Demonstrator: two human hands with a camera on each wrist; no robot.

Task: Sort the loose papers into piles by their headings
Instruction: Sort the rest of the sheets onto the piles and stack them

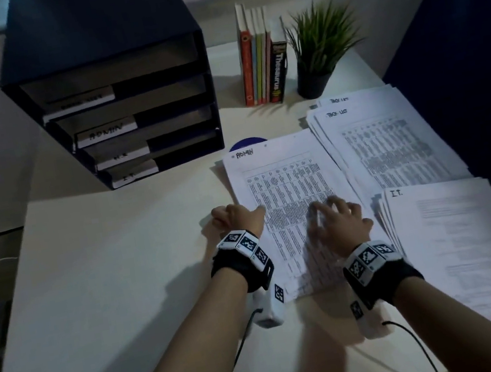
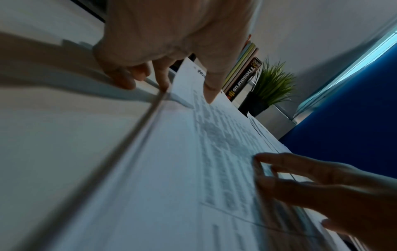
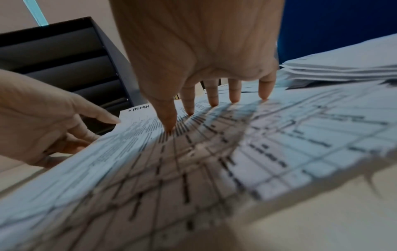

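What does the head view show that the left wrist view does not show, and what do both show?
Only the head view shows the file organiser with labelled trays, the I.T. pile and the "Task List" heading of another pile. Only the left wrist view shows the left hand with fingers at the ADMIN pile edge and thumb on top. Both show the right hand with fingertips on that pile, the Thesaurus and the plant.

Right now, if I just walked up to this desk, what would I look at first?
Probably the two hands on the ADMIN pile mid-desk: the right hand presses its fingertips on the top sheet while the left hand holds the pile's left edge. Next, the dark blue tray rack with labelled shelves at back left, and the green plant beside the books.
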